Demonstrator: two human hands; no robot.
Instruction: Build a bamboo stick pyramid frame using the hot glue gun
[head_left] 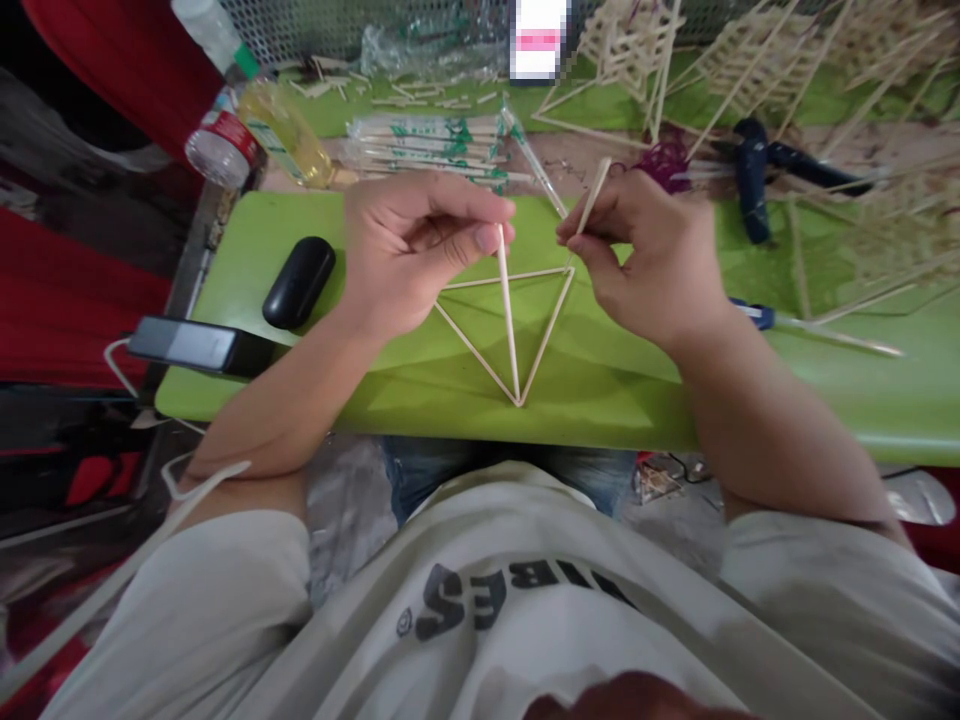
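Note:
My left hand (409, 245) pinches the upper end of a thin wooden chopstick (509, 320), whose lower end meets the front corner of a triangle of sticks (548, 335) on the green bench. My right hand (649, 255) is closed on a second chopstick (596, 190), tilted with its top up and right. This one's lower end comes down close to the triangle's back right corner; whether they touch I cannot tell. My left hand partly hides the triangle's back left corner.
Wrapped chopsticks (427, 150) lie behind my hands. Left are a black case (299, 282), a power bank (202, 343) with a white cable, and a bottle of yellow liquid (285, 135). Dark-handled pliers (752, 185), a blue-handled screwdriver (754, 314) and stick lattices (634, 45) lie right.

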